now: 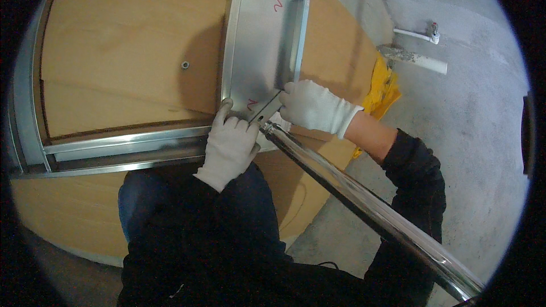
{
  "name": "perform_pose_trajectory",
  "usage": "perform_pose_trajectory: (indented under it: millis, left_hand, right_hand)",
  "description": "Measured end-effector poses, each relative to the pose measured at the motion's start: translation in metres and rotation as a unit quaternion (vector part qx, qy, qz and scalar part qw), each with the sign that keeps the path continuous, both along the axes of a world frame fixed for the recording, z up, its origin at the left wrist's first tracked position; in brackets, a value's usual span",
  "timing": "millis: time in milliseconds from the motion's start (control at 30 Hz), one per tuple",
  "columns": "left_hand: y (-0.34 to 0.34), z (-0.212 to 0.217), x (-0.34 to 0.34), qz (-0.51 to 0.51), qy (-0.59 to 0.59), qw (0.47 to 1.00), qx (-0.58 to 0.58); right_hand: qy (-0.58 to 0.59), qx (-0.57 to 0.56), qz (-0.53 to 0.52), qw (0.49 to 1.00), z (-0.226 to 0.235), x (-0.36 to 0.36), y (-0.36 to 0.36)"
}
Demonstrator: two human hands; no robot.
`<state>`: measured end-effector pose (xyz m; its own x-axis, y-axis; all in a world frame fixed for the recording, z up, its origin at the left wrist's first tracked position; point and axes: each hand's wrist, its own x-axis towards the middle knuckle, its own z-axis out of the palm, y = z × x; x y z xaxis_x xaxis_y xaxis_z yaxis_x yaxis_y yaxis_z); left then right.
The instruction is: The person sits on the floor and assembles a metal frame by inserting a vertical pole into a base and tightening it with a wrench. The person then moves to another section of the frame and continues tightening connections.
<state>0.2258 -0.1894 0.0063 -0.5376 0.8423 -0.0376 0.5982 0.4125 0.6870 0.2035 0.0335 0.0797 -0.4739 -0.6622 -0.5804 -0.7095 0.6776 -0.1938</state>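
My left hand (227, 146), in a white glove, has its fingers stretched out. Its index finger lies on the frame's inner edge, the other fingertips on a short metal corner bracket (264, 112) with holes. This bracket runs slantwise across the near right corner of a shiny sheet-metal panel (264, 45) with raised edges and red marks. My right hand (315, 109), gloved too, is closed at the bracket's far end. Its fingertips are partly hidden, so whatever they pinch cannot be made out. A chromed tube (364, 202) reaches from beside the bracket toward the lower right.
Metal frame rails (131, 142) border brown cardboard (131, 40) at left, where a small nut (185, 65) lies. Yellow plastic sheeting (380, 88) is bunched on the right. White pipes (426, 63) stick out beyond it, near the grey concrete (472, 136).
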Motion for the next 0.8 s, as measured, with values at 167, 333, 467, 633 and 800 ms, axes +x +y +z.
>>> perform_pose_trajectory:
  millis: [167, 333, 467, 633, 800]
  left_hand:
    - [0.0, 0.001, -0.001, 0.0, -0.003, 1.0, 0.0]
    - [-0.002, 0.002, -0.001, 0.001, -0.01, 1.0, -0.009]
    - [-0.002, -0.001, 0.0, -0.001, 0.002, 1.0, -0.001]
    - [-0.003, 0.002, -0.001, -0.001, 0.001, 1.0, -0.005]
    - [-0.002, 0.001, -0.001, 0.002, -0.003, 1.0, -0.002]
  right_hand:
    - [-0.046, 0.071, -0.127, 0.988, 0.0, 0.009, 0.002]
    - [-0.047, 0.006, -0.463, 0.885, -0.016, 0.051, -0.004]
    - [-0.071, -0.28, -0.771, 0.568, -0.062, 0.102, -0.009]
    - [-0.078, -0.348, -0.813, 0.46, -0.063, 0.104, -0.02]
    - [-0.14, -0.236, -0.795, 0.541, -0.02, 0.085, -0.012]
